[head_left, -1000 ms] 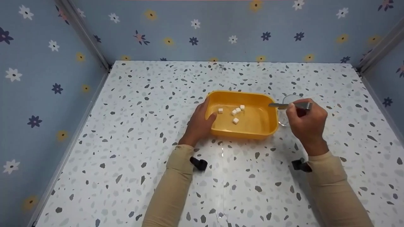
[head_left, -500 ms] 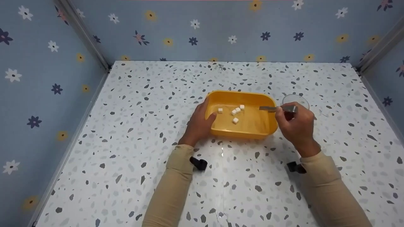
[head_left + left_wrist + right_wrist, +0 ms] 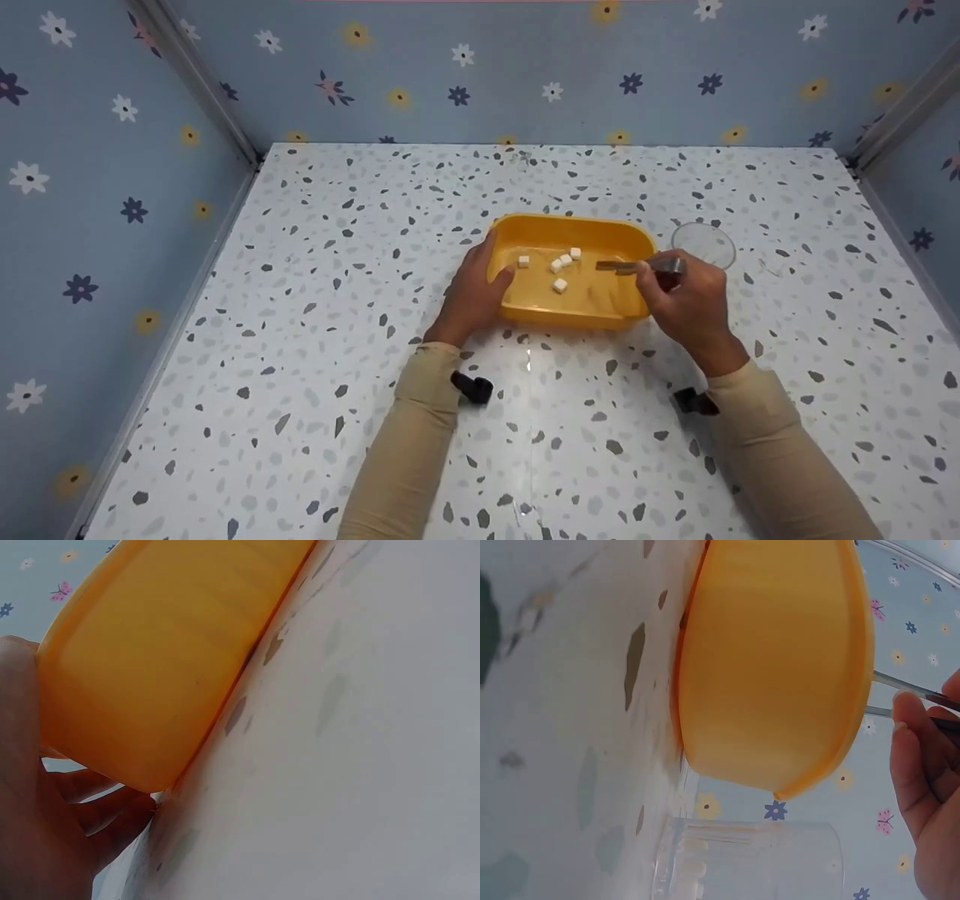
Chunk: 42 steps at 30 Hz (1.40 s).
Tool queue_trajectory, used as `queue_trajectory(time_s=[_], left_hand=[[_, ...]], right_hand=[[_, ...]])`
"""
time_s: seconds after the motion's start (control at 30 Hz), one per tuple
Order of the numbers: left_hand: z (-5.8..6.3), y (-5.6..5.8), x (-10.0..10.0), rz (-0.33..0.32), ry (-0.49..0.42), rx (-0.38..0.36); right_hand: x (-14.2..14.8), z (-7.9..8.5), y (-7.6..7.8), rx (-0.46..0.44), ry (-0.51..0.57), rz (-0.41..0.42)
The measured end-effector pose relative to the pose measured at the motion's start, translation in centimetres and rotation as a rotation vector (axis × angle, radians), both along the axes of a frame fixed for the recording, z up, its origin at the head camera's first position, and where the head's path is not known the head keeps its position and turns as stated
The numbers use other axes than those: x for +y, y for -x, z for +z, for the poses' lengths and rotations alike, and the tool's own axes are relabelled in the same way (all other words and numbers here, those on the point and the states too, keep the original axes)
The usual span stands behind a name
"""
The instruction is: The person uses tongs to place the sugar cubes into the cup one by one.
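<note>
A yellow plastic tub (image 3: 570,319) sits on the table with several small white cubes (image 3: 560,286) on its floor. My left hand (image 3: 472,289) holds the tub's left end, thumb over the rim and fingers along the outside; the left wrist view shows fingers (image 3: 112,814) around its corner. In my right hand (image 3: 694,300) are small metal tongs (image 3: 619,266), pinched between thumb and fingers. Their tips reach over the tub's right half, to the right of the cubes. Both arms of the tongs stand apart in the right wrist view; their tips are hidden there behind the tub wall.
A clear cup (image 3: 780,859) stands just right of the tub, partly behind my right hand in the head view. Several white pieces show low inside it. Flower-patterned walls (image 3: 510,67) enclose the speckled table (image 3: 337,225) at the back and sides.
My right hand has moved left with the tongs, from above the clear cup to over the tub. More of the cup's rim now shows. The left hand, tub and cubes stay put.
</note>
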State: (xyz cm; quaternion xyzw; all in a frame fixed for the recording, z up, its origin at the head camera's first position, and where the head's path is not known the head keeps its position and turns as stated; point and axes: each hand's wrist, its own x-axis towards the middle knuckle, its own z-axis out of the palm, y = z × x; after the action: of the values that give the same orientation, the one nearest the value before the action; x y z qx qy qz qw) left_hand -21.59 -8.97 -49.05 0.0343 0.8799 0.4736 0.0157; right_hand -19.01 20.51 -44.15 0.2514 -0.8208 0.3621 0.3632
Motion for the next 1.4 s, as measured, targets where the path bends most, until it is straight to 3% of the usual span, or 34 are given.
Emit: queue_trajectory(time_s=[0.23,0.43,1.0,1.4], left_hand=[[0.2,0.1,0.0,0.007,0.0,-0.018],[0.2,0.1,0.0,0.006,-0.002,-0.004],[0.3,-0.1,0.0,0.01,-0.012,-0.019],[0.1,0.1,-0.1,0.002,0.005,0.011]], right_hand=[[-0.5,0.0,-0.1,-0.078,0.042,0.05],[-0.9,-0.6,0.1,-0.126,-0.045,0.107],[-1.7,-0.7,-0.5,-0.286,-0.153,0.141],[-2.0,-1.1,-0.6,-0.283,-0.207,0.216]])
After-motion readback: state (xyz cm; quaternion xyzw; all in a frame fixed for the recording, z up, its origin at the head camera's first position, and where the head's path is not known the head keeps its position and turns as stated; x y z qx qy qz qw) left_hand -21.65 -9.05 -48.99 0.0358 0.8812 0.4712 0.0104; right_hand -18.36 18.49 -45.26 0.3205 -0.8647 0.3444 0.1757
